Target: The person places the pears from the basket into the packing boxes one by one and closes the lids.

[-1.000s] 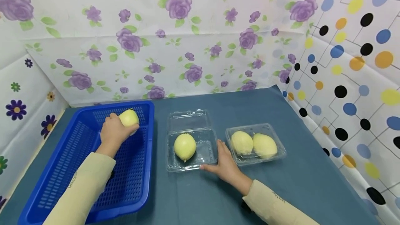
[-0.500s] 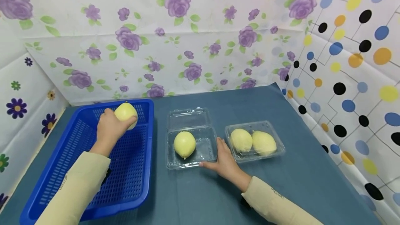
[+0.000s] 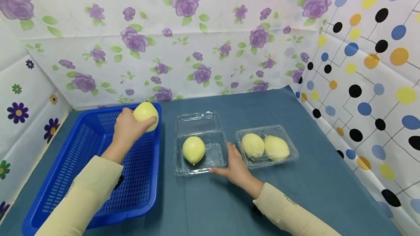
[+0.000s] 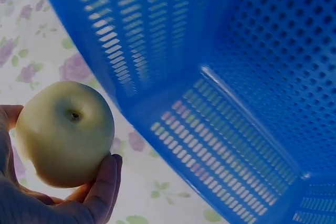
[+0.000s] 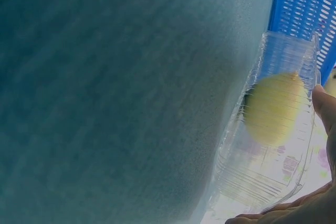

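Note:
My left hand (image 3: 129,126) grips a pale yellow pear (image 3: 146,115) between thumb and fingers, over the back right corner of a blue plastic basket (image 3: 156,177). Close up, the left wrist view shows this pear (image 4: 65,135) with its dimpled end facing the camera. An opened clear plastic clamshell box (image 3: 214,152) rests on the table, its lid folded back. One pear (image 3: 193,150) sits in the left half of its base. My right hand (image 3: 237,168) holds the box's front right corner, thumb at the front rim and fingers along the right side.
Right of the right hand stands a closed clear box (image 3: 292,156) with two pears (image 3: 276,148) inside. A dark teal cloth (image 3: 203,207) covers the table. Flowered sheeting (image 3: 183,54) hangs behind, and dotted sheeting (image 3: 370,94) hangs on the right.
My left hand has lifted the pear from within the basket and carried it up and right toward the basket's back right rim. The right hand stays at the box corner.

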The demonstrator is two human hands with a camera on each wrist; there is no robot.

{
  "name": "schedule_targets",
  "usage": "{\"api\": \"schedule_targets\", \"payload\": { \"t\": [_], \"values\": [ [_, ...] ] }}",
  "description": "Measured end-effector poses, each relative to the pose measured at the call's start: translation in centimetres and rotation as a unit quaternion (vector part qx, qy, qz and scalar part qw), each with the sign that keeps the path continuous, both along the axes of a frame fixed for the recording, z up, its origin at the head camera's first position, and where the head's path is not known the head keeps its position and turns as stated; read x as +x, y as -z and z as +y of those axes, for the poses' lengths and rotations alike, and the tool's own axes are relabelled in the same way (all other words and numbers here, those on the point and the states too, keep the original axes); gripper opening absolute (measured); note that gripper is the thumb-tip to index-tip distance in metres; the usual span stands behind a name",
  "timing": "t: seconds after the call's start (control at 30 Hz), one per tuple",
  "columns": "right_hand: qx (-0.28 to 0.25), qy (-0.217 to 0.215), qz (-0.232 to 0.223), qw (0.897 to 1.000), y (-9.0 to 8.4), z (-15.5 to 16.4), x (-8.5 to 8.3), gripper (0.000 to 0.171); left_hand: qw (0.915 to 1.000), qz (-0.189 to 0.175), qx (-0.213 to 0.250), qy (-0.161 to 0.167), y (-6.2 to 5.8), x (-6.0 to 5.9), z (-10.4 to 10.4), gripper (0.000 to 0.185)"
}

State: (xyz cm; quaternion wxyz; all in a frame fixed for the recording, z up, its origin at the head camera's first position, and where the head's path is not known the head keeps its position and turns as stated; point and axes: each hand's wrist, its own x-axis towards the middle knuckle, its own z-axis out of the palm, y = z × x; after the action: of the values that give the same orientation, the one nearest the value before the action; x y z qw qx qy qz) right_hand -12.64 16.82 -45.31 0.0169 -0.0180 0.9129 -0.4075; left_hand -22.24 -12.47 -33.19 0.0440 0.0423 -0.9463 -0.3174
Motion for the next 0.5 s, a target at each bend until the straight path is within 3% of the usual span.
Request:
{"api": "schedule_targets", "payload": {
  "t": [0.17, 0.5],
  "values": [
    [0.001, -0.002, -0.006, 1.0, 0.2, 0.2, 0.2, 0.112, 0.9998, -0.011, 0.004, 0.014, -0.2, 0.4, 1.0, 0.08],
    [0.001, -0.007, -0.01, 1.0, 0.0, 0.3, -0.1, 0.112, 0.9979, -0.045, 0.02, 0.042, -1.9, 0.9, 3.2, 0.084]
  ]
}}
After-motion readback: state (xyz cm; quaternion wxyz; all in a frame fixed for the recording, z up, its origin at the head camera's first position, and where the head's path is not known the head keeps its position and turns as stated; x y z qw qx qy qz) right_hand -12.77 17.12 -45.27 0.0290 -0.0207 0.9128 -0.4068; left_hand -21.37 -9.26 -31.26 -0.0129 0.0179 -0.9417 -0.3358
